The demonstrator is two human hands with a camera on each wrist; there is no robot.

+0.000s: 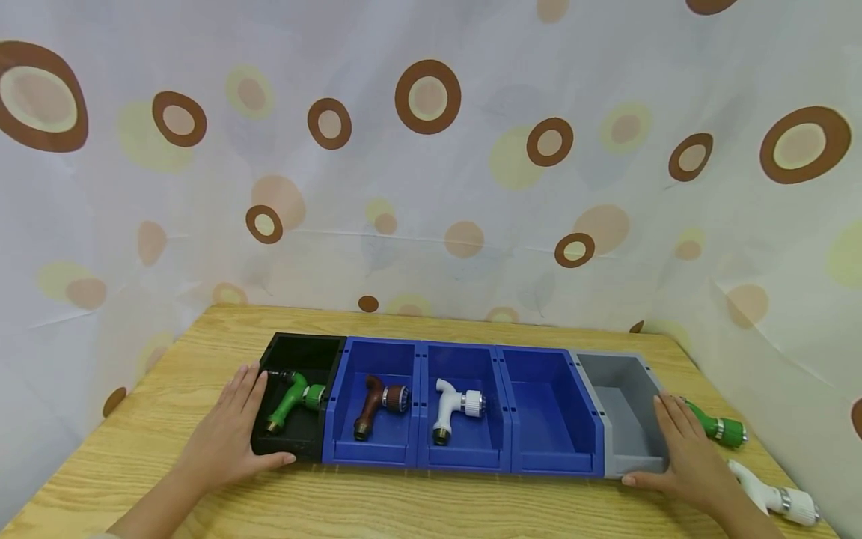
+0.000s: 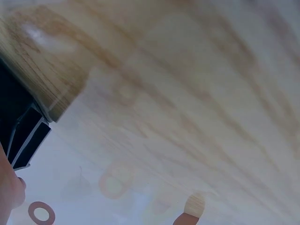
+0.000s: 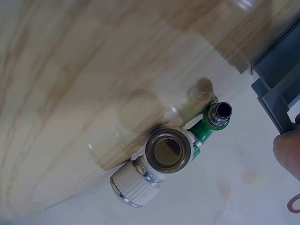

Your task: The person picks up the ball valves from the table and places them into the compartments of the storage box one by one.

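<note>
My left hand [image 1: 225, 430] rests against the left side of a black bin [image 1: 306, 449], fingers straight along its wall, thumb at its front corner. At the other end of the row, my right hand [image 1: 690, 457] lies the same way on a grey bin [image 1: 636, 466]. Three blue bins stand side by side between them. A green tap [image 1: 293, 398] lies in the black bin. The left blue bin [image 1: 370, 455] holds a brown tap [image 1: 369, 410], and the middle blue bin [image 1: 465, 458] a white tap [image 1: 447, 410]. Nothing lies in the right blue bin [image 1: 557, 463] or the grey one.
Right of my right hand, a second green tap [image 1: 723, 430] and a second white tap [image 1: 768, 494] lie on the wooden table [image 1: 417, 505]. In the right wrist view, the white tap [image 3: 140, 180] overlaps the green one [image 3: 201, 131]. A patterned curtain [image 1: 431, 187] hangs behind the table.
</note>
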